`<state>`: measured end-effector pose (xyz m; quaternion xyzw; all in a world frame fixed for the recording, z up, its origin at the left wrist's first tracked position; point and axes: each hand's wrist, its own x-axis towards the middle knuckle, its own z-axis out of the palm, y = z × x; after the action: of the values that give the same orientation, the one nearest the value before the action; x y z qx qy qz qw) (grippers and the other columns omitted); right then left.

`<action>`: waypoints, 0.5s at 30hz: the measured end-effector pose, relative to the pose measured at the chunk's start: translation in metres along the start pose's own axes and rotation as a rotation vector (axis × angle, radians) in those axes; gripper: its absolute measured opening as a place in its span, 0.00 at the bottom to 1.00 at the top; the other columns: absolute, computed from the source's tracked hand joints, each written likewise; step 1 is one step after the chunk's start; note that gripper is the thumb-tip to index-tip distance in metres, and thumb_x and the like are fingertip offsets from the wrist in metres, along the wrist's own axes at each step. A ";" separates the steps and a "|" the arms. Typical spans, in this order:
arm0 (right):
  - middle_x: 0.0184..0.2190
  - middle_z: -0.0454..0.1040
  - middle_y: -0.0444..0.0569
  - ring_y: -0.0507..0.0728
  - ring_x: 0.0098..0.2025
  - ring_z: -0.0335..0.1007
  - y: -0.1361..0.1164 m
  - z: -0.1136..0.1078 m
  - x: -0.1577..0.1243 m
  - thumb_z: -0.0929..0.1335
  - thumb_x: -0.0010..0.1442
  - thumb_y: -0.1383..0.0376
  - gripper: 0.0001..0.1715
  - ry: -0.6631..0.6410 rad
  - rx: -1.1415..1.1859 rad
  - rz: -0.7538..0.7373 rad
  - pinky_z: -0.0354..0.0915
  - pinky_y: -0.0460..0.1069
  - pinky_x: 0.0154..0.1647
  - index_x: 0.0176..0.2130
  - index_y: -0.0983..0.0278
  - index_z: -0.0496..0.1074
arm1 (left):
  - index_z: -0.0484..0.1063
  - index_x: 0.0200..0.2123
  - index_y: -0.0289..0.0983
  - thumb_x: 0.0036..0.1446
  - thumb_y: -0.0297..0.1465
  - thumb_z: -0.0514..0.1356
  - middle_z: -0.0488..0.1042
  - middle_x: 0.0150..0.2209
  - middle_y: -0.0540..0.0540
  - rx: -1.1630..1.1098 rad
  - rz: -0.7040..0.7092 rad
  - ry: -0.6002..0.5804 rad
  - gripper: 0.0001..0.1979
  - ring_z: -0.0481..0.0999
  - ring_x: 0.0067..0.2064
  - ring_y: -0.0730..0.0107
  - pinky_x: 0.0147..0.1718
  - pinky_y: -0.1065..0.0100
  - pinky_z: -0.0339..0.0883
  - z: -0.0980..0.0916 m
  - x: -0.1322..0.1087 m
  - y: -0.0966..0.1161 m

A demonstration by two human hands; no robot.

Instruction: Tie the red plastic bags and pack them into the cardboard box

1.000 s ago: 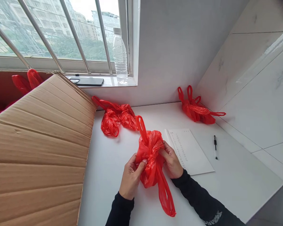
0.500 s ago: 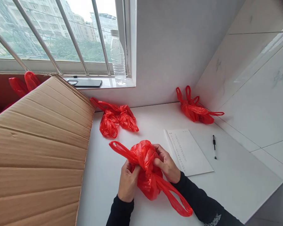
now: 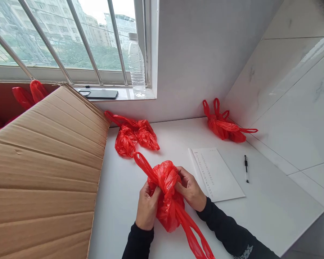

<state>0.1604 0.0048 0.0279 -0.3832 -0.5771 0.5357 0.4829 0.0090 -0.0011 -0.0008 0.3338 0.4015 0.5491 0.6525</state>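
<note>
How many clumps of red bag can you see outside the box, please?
3: a held clump between the left hand and right hand; a back-left clump beside the box; a back-right clump on the table. Others may be hidden.

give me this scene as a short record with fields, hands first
left hand: gripping the left side of a red plastic bag
right hand: gripping its right side
bag shape: bunched in the middle, handles sticking out up-left and down-right
white tabletop: more red bags at the back left and back right, notebook, pen
windowsill: phone, upright bottle
left side: cardboard box with red plastic inside
</note>
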 end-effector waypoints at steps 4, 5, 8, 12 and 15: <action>0.39 0.73 0.48 0.56 0.39 0.69 -0.001 0.000 0.000 0.70 0.60 0.52 0.20 0.003 0.012 0.001 0.65 0.50 0.43 0.47 0.60 0.70 | 0.73 0.44 0.34 0.48 0.39 0.67 0.79 0.40 0.42 0.017 0.013 -0.020 0.21 0.78 0.38 0.58 0.37 0.64 0.70 0.000 0.000 0.001; 0.39 0.73 0.48 0.57 0.39 0.70 -0.001 0.000 0.000 0.69 0.60 0.52 0.20 0.006 0.011 0.006 0.65 0.50 0.43 0.47 0.60 0.70 | 0.73 0.44 0.34 0.49 0.39 0.66 0.79 0.40 0.42 0.023 0.012 -0.022 0.21 0.78 0.37 0.59 0.37 0.65 0.70 0.000 0.000 0.001; 0.40 0.73 0.48 0.57 0.39 0.70 -0.001 -0.001 0.000 0.70 0.59 0.52 0.20 0.008 0.006 0.015 0.66 0.50 0.43 0.47 0.61 0.70 | 0.74 0.44 0.35 0.49 0.39 0.66 0.79 0.39 0.43 0.021 0.008 -0.011 0.21 0.78 0.37 0.60 0.36 0.65 0.70 0.000 0.000 0.001; 0.42 0.74 0.49 0.58 0.42 0.71 -0.002 -0.002 0.000 0.70 0.59 0.53 0.22 -0.016 0.023 0.011 0.66 0.50 0.46 0.48 0.61 0.70 | 0.74 0.43 0.35 0.48 0.36 0.67 0.79 0.39 0.43 -0.020 0.012 0.008 0.19 0.77 0.38 0.60 0.38 0.65 0.69 -0.001 -0.001 -0.003; 0.46 0.73 0.50 0.59 0.47 0.70 -0.003 -0.001 0.000 0.70 0.59 0.54 0.24 -0.021 0.048 0.016 0.65 0.53 0.51 0.52 0.60 0.68 | 0.74 0.43 0.35 0.49 0.35 0.67 0.79 0.40 0.43 -0.048 0.018 0.016 0.18 0.77 0.39 0.61 0.40 0.65 0.69 -0.003 -0.001 -0.005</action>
<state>0.1619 0.0050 0.0306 -0.3702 -0.5662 0.5571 0.4816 0.0085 -0.0025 -0.0064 0.3172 0.3905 0.5672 0.6521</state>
